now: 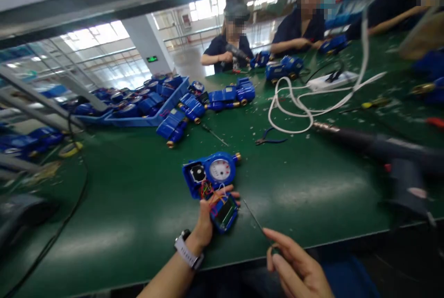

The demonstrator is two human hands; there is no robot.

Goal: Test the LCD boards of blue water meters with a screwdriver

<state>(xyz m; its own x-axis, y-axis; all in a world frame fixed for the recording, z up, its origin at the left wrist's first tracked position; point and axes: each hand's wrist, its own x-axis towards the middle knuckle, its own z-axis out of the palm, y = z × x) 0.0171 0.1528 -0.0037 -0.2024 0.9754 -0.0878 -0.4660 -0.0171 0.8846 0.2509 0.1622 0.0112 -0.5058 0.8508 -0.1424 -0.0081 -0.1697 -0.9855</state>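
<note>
A blue water meter (220,168) with a round white dial lies on the green table, its side compartment open. Coloured wires run from it to a blue cover with a small display (225,212). My left hand (207,217), with a watch on the wrist, is closed round this cover from below. My right hand (291,261) grips a thin screwdriver (253,215) by its handle, which the fingers mostly hide; the shaft points up and left toward the cover without touching it.
Blue meters (173,124) stand near a full blue crate (135,121). Farther right are cutters (270,140), a white cable (294,129), a power strip (331,81) and a dark heat gun (381,145). Another screwdriver (217,136) lies behind the meter. People (227,53) work across the table (121,215).
</note>
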